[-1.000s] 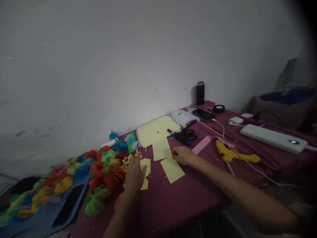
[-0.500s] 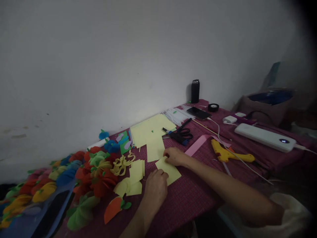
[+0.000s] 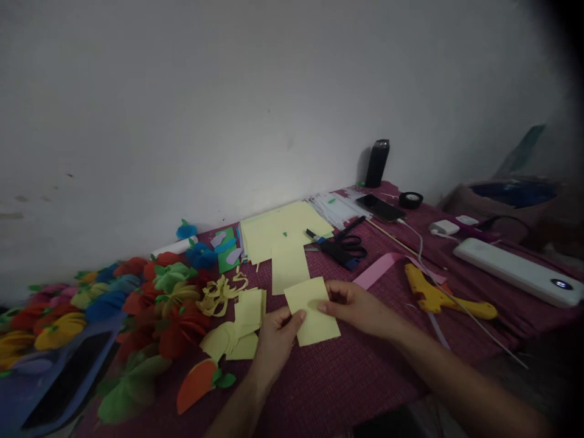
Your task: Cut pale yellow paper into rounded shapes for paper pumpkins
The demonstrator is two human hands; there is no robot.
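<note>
Between my two hands is a small rectangle of pale yellow paper (image 3: 312,322). My left hand (image 3: 277,334) pinches its left edge, thumb on top. On the right edge my right hand (image 3: 349,302) pinches it the same way, fingers behind. Just beyond lies a yellow paper strip (image 3: 288,267), overlapping larger yellow sheets (image 3: 264,234). Left of my left hand are cut yellow pieces (image 3: 249,313), curled paper scraps (image 3: 216,296) and a folded orange paper shape (image 3: 196,383) with green leaves. Black scissors (image 3: 353,243) and a cutter knife (image 3: 331,248) lie behind my right hand.
Colourful paper pumpkins (image 3: 177,328) crowd the left side. To the right are a yellow glue gun (image 3: 440,298), pink ribbon (image 3: 378,271), a white power bank (image 3: 515,267) with cables, a phone (image 3: 381,208) and black tape (image 3: 410,199). A dark can (image 3: 378,163) stands by the wall.
The paper rectangle has come up off the table, and both hands now hold its sides instead of pressing on it. The view has shifted slightly, moving the right-hand things further right.
</note>
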